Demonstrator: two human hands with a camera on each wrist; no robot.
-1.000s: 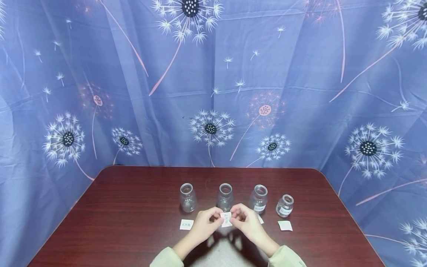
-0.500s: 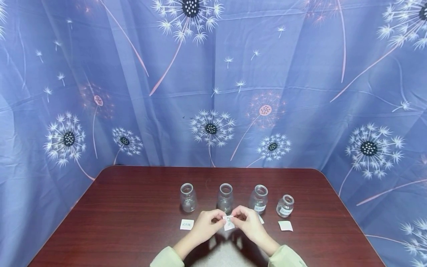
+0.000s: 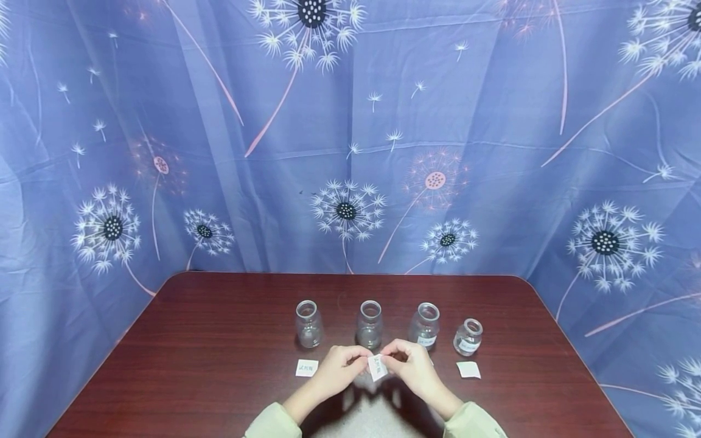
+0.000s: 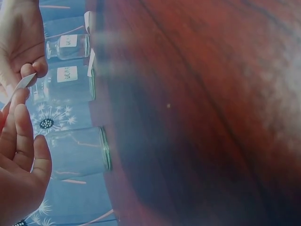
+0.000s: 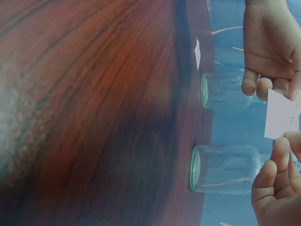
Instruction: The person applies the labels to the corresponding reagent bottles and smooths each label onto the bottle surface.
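Observation:
Over the front of the table, a small white sticker label (image 3: pixel 376 367) with dark printed characters is held between both hands. My left hand (image 3: pixel 341 367) pinches its upper left corner between thumb and forefinger. From the other side, my right hand (image 3: pixel 414 372) pinches it near its upper right edge. In the right wrist view the label (image 5: pixel 281 117) spans between the fingertips of the two hands, tilted. Just beyond the hands stands an unlabelled clear glass jar (image 3: pixel 370 328).
Left of it stands another unlabelled glass jar (image 3: pixel 309 328), with a printed label (image 3: pixel 306 368) lying before it. To the right are a labelled jar (image 3: pixel 426 322) and a smaller labelled jar (image 3: pixel 468 336). A white paper piece (image 3: pixel 468 370) lies before the small one. A patterned curtain (image 3: pixel 350 152) hangs behind.
The label has turned and tilted between the fingers and shifted slightly right and toward the body. Both hands have lowered a little. The jars have stayed put.

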